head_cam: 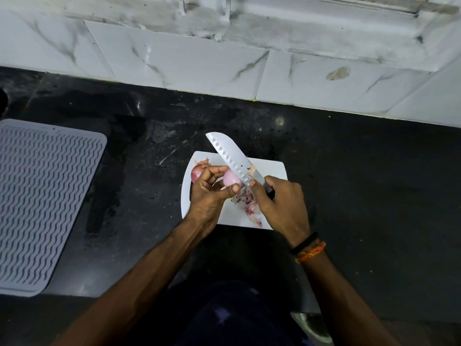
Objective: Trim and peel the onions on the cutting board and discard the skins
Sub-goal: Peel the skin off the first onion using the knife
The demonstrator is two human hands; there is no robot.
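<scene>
My left hand (209, 193) holds a small peeled pink onion (230, 179) between thumb and fingers, just above the white cutting board (272, 171). My right hand (279, 203) grips the handle of a wide dimpled knife (228, 153); the blade lies against the onion's right side with a scrap of skin stuck on it. A second onion (196, 174), still in reddish skin, sits on the board's far left corner, partly hidden behind my left fingers. Loose onion skins (249, 204) lie on the board between my hands.
The board rests on a black stone counter (361, 183) against a white marbled tile wall (199, 66). A grey ribbed drying mat (42, 203) lies at the left. The counter's front edge runs just below the board.
</scene>
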